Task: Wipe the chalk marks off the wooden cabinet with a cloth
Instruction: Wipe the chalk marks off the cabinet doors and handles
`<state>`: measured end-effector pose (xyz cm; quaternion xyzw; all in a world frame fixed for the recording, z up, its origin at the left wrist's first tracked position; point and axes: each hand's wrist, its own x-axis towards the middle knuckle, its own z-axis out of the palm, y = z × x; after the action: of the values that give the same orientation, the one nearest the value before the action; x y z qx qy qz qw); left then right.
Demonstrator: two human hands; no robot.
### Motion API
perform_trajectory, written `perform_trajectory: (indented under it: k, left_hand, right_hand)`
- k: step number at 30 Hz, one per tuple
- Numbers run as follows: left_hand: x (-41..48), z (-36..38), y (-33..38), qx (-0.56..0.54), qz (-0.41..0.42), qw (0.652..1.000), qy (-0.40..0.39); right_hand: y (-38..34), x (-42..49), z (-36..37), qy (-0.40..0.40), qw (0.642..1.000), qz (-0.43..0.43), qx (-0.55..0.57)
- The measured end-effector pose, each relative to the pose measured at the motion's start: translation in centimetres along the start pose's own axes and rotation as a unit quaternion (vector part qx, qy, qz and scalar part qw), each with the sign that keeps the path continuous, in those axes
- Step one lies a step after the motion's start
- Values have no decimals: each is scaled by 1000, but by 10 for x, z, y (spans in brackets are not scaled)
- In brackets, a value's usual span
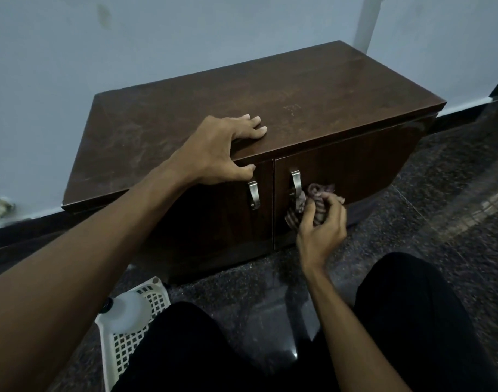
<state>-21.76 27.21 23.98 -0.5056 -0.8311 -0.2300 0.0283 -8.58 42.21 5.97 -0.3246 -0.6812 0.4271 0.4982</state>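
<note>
Home room: wooden cabinet (270, 108), laundry basket (129, 335), stone floor (440, 207).

Dark brown cabinet (270, 103); cloth (318, 205) seemingly purple-striped; white lattice basket (129, 343).

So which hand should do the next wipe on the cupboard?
Right. The right hand grips the cloth against the cabinet, on its right door beside the handle. The left hand holds nothing; it rests on the top's front edge, probably steadying.
</note>
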Motion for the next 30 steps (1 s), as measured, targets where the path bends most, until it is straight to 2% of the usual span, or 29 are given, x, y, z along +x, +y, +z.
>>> perform_trajectory:
  k: [6, 11, 13, 16, 19, 21, 23, 24, 27, 30]
  left_hand:
    - [1, 0, 2, -1, -3, 1000, 5]
    - [0, 2, 4, -1, -9, 1000, 9]
    - [-1, 2, 5, -4, -11, 1000, 11]
    - [-1, 3, 5, -7, -13, 1000, 12]
    - [-2, 3, 3, 2, -8, 1000, 10]
    - [-4, 3, 4, 14, -9, 1000, 8]
    - [-6, 1, 6, 28, -10, 1000, 6]
    - [-7, 1, 6, 36, -8, 999, 9]
    - [-9, 1, 8, 77, 5, 997, 24]
    - [-10, 4, 7, 117, 15, 993, 28]
  right_hand:
    - [-1, -22, 7, -34, 998, 45, 39]
    - [-20, -51, 16, -54, 987, 125, 86]
    - [-25, -70, 20, -109, 981, 133, 90]
    - [-35, -102, 25, -240, 961, 104, 88]
    - [-46, -126, 30, -389, 913, 66, 102]
    - [-48, -132, 30, -410, 900, 85, 120]
    - [-45, -130, 28, -402, 884, 179, 159]
    - [-43, -127, 27, -397, 863, 250, 185]
    - [-32, -119, 24, -379, 785, 428, 238]
    - [-32, -114, 16, -401, 694, 528, 281]
